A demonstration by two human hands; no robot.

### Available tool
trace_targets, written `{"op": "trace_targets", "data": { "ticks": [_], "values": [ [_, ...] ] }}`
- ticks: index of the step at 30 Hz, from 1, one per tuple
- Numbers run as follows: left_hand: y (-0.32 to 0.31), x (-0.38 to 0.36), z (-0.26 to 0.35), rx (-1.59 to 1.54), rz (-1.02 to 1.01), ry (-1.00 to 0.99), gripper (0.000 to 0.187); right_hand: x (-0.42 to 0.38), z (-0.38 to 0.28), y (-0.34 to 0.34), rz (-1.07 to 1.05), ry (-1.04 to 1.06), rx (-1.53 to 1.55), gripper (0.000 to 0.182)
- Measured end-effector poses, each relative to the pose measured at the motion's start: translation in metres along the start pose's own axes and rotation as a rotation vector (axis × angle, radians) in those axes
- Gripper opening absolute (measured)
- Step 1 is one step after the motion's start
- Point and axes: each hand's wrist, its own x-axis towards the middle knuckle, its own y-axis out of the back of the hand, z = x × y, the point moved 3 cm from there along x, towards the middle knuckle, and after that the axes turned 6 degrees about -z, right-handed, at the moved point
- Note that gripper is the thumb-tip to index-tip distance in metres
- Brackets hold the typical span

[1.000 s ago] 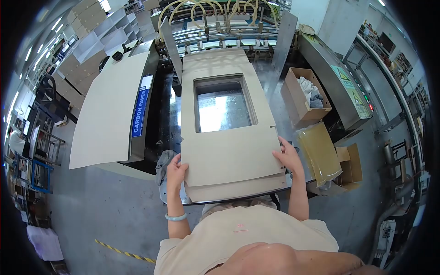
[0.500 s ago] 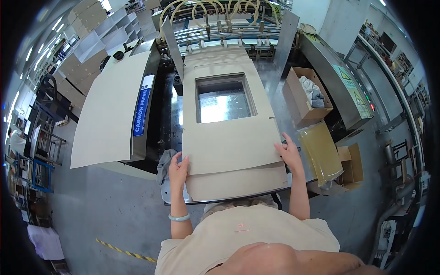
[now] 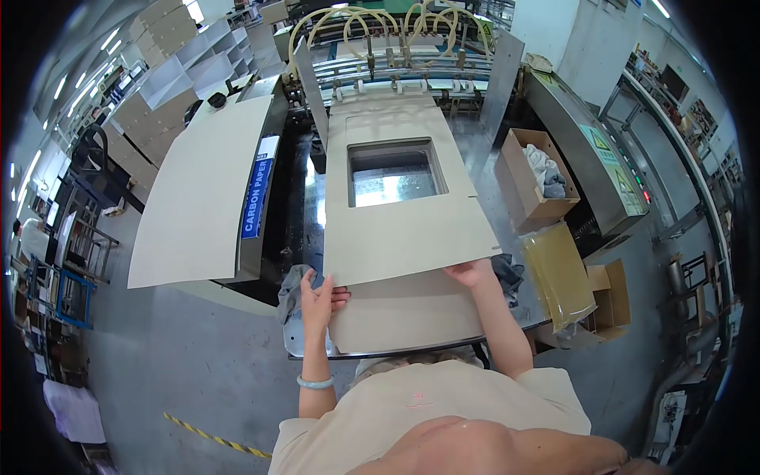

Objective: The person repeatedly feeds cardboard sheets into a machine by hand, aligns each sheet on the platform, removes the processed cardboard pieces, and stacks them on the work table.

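A grey-beige cardboard sheet (image 3: 412,236) with a square cut-out lies lengthwise on the machine's feed table, its far end by the rollers. Below its near edge shows another plain cardboard sheet (image 3: 404,310). My left hand (image 3: 318,302) is at the upper sheet's near left corner, fingers stretched out and apart. At the near edge on the right, my right hand (image 3: 472,272) has hold of the upper sheet, which is raised there; its fingertips are hidden under the board.
Rollers and hoses (image 3: 396,63) span the far end. On the left lies a large pale sheet (image 3: 194,198) beside a blue "CARBON PAPER" label (image 3: 257,198). A box of rags (image 3: 538,174) and a yellowish wrapped pack (image 3: 558,273) stand right. Grey cloths (image 3: 293,293) lie beside the sheets.
The upper sheet's near edge has shifted away from me, baring more of the lower sheet. My right hand has moved left from the side to under the near edge; my left fingers have spread.
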Motion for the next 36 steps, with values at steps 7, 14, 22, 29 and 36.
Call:
{"op": "trace_targets", "data": {
  "ticks": [7,14,22,29,36],
  "values": [
    [-0.003,-0.002,0.000,0.045,0.018,-0.052,0.069,0.046,0.015,-0.062,-0.404,0.144,-0.051,0.046],
    [-0.004,-0.004,-0.003,0.069,0.031,-0.100,0.068,0.067,0.026,-0.102,-0.512,0.274,-0.023,0.052],
    [-0.008,-0.009,0.004,0.116,0.056,-0.080,0.067,0.095,0.041,-0.104,-0.523,0.161,0.233,0.056],
    [-0.008,-0.011,0.007,0.142,0.061,-0.050,0.060,0.130,0.053,-0.086,-0.862,-0.017,0.660,0.058],
    [-0.049,-0.010,0.040,0.592,-0.012,-0.391,0.034,0.145,0.058,-0.093,-0.827,-0.049,0.606,0.050]
  ]
}}
